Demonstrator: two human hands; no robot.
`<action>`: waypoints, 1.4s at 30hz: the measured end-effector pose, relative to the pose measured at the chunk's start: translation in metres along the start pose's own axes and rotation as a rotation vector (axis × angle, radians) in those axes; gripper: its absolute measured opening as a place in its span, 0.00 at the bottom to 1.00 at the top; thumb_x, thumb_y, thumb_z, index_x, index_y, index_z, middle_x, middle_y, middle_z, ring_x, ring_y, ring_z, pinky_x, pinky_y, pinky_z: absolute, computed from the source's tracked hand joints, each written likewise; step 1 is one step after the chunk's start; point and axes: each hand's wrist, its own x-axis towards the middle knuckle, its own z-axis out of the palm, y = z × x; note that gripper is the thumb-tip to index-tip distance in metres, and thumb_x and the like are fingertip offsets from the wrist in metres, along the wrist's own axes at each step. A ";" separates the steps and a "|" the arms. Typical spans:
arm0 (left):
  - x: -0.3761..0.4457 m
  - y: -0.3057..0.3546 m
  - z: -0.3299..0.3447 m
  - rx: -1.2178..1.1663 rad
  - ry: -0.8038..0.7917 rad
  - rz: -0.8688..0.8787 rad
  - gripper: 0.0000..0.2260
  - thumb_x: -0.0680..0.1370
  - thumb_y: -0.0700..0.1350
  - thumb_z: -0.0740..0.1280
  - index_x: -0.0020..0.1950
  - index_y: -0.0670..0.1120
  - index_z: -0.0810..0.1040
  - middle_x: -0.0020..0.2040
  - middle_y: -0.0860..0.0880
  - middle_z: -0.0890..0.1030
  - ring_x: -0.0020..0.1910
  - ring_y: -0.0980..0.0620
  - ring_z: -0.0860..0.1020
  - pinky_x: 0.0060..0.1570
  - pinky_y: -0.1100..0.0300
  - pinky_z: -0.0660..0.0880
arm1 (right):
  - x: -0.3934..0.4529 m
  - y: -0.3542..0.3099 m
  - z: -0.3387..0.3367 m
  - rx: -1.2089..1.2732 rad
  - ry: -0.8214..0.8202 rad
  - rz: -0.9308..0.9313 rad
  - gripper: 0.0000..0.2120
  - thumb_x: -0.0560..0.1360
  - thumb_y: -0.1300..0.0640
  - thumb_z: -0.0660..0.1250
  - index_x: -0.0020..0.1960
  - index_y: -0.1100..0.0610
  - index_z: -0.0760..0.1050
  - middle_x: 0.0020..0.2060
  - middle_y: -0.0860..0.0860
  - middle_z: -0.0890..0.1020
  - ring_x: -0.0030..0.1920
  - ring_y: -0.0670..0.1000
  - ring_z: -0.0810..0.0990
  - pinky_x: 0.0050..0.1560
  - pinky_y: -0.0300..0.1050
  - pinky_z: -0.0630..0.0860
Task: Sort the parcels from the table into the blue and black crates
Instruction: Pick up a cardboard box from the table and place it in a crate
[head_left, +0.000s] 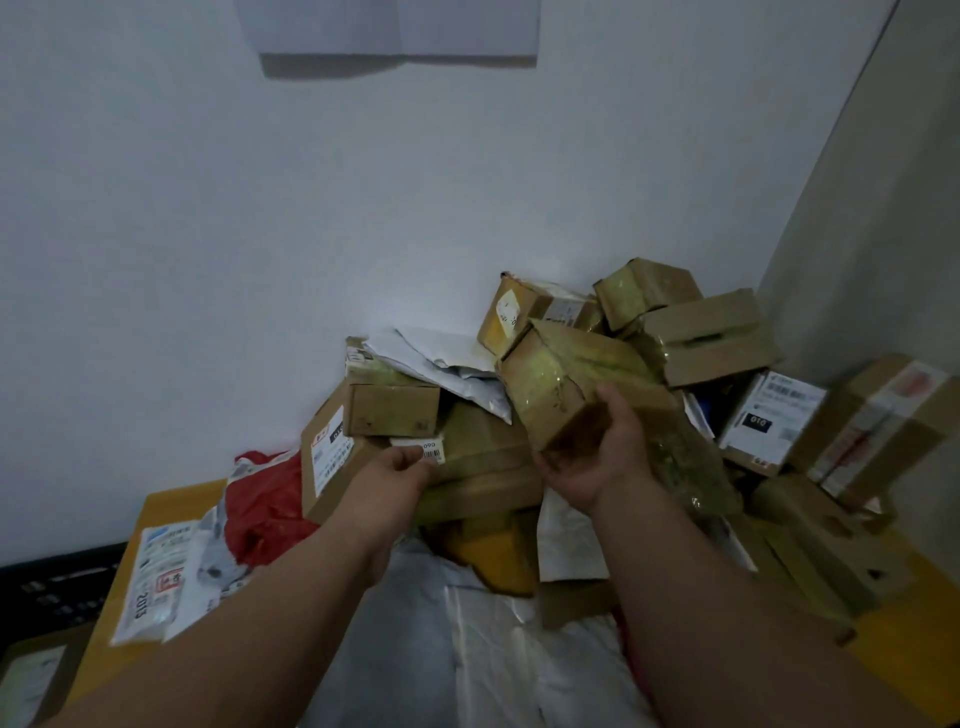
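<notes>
1. Parcels lay heaped on the yellow table against the white wall, the pile rising toward two o'clock.
2. My right hand gripped a brown cardboard box wrapped in shiny yellowish tape, thumb on its near side and fingers curled under its lower end; the box was tilted, its far end pointing to eleven o'clock, at the pile's centre.
3. My left hand reached in at nine o'clock of that box, its fingers loosely curled beside a small white barcode label on a flat brown carton; I could not tell whether it touched or pinched anything.
4. At ten o'clock of my left hand a small plain cardboard box sat on a larger carton with a white shipping label.
5. A grey plastic mailer bag lay draped over the pile at twelve o'clock of my left hand.
6. At eight o'clock, a red plastic bag lay next to a white printed mailer on the table's left end.
7. The black crate stood off the table's left edge at nine o'clock, only partly in view.
8. More taped cartons were stacked at one to three o'clock, one carrying a white label with a black patch.
9. White plastic mailers lay between my forearms at six o'clock.
</notes>
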 end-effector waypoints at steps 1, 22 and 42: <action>-0.003 0.000 0.002 -0.004 0.010 0.004 0.07 0.78 0.50 0.66 0.54 0.53 0.81 0.54 0.49 0.81 0.52 0.48 0.78 0.46 0.55 0.73 | -0.003 0.001 -0.005 -0.006 -0.004 -0.003 0.25 0.69 0.40 0.71 0.61 0.53 0.75 0.56 0.57 0.79 0.56 0.60 0.77 0.48 0.51 0.77; -0.113 0.004 -0.055 -0.247 -0.281 0.243 0.21 0.71 0.49 0.76 0.62 0.54 0.77 0.56 0.48 0.84 0.54 0.47 0.83 0.55 0.45 0.79 | -0.166 0.124 0.005 -0.966 -0.359 -0.671 0.31 0.72 0.65 0.70 0.62 0.33 0.70 0.60 0.39 0.69 0.60 0.42 0.75 0.51 0.32 0.77; -0.170 -0.063 -0.185 -0.603 -0.105 0.065 0.38 0.63 0.42 0.75 0.70 0.52 0.64 0.60 0.43 0.80 0.55 0.43 0.82 0.46 0.46 0.80 | -0.201 0.187 0.041 -0.966 -0.063 -0.639 0.17 0.73 0.60 0.70 0.59 0.49 0.74 0.58 0.52 0.76 0.54 0.49 0.77 0.47 0.41 0.76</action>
